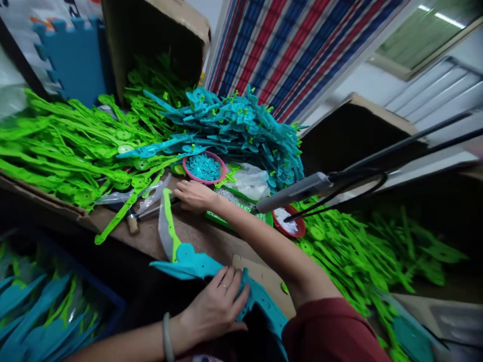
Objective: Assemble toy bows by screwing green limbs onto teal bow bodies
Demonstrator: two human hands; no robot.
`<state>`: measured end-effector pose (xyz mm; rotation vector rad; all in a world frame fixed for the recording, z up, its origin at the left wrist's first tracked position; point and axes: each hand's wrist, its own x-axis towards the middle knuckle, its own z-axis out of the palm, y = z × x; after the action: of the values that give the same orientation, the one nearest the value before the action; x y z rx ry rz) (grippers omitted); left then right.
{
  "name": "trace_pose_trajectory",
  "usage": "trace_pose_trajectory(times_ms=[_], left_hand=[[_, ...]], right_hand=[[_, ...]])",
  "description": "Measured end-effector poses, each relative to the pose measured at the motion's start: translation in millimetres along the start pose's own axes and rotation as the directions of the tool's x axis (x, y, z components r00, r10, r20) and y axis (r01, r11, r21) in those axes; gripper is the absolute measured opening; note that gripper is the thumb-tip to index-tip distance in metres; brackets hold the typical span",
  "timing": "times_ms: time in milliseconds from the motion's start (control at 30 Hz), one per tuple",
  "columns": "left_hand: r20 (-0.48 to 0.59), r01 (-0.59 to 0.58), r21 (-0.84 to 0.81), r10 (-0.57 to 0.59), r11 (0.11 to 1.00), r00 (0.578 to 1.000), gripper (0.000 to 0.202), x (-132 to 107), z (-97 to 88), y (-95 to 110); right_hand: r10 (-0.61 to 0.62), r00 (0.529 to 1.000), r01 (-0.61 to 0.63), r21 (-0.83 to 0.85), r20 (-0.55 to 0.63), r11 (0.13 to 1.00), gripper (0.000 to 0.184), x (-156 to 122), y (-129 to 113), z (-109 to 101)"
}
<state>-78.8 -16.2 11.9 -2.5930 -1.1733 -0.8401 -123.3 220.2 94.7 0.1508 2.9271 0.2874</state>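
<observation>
Bright overhead ceiling light (445, 17) at top right; strong edge distortion, soft blur throughout, deep shadow under the table (158, 236).

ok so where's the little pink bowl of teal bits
The pink bowl sits mid-frame on the workbench, just beyond the right hand, below the teal pile.
</observation>
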Motion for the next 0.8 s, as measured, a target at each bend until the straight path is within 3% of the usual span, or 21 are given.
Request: trace_pose_trajectory(times_ms=[133,200,267,333,400,467,567,633,700,800], left_hand=[[-0.173,-0.107,-0.039,0.099,0.993,0.98,0.059,-25,12.2,12],[-0.137,-0.12,-0.039,0.113,0.992,0.984,0.058,-29,15.5,13],[-0.036,-0.113,-0.029,0.112,0.993,0.993,0.065,-22,14.5,9],[0.033,-0.134,-0.02,0.135,0.991,0.99,0.066,-8,10.3,4],[0.019,-0.187,-0.013,0.188,0.982,0.982,0.059,6,6.1,1],[-0.039,-0.253,-0.018,0.252,0.967,0.967,0.057,15,4.9,2],[-0.12,-0.306,-0.059,0.298,0.95,0.947,0.061,14,11.3,11],[-0.14,-0.29,-0.047,0.281,0.956,0.949,0.053,8,19.3,23],[-0.168,-0.249,0.003,0.246,0.968,0.954,0.04,-1,26.7,35],[-0.235,-0.194,0.032,0.196,0.98,0.952,0.031,-7,30.6,41]], right_hand=[[0.062,0.997,-0.063,-0.035,-0.035,0.997,0.023,-11,-7,-10],[0.062,0.996,-0.067,-0.07,-0.067,0.995,0.028,-21,-13,-22],[0.085,0.992,-0.094,-0.099,-0.089,0.991,0.033,-37,-19,-39],[0.202,0.977,-0.208,-0.102,-0.072,0.973,0.036,-60,-28,-55],[0.375,0.927,-0.374,-0.087,-0.002,0.923,0.043,-87,-37,-65],[0.492,0.863,-0.487,-0.072,0.114,0.87,0.056,-110,-45,-64],[0.539,0.803,-0.539,-0.078,0.254,0.839,0.063,-125,-54,-44],[0.552,0.804,-0.541,-0.113,0.222,0.834,0.06,-121,-57,-30],[0.576,0.809,-0.562,-0.133,0.117,0.816,0.06,-113,-58,-22],[0.657,0.753,-0.659,0.047,0.049,0.751,0.061,-109,-56,-24]])
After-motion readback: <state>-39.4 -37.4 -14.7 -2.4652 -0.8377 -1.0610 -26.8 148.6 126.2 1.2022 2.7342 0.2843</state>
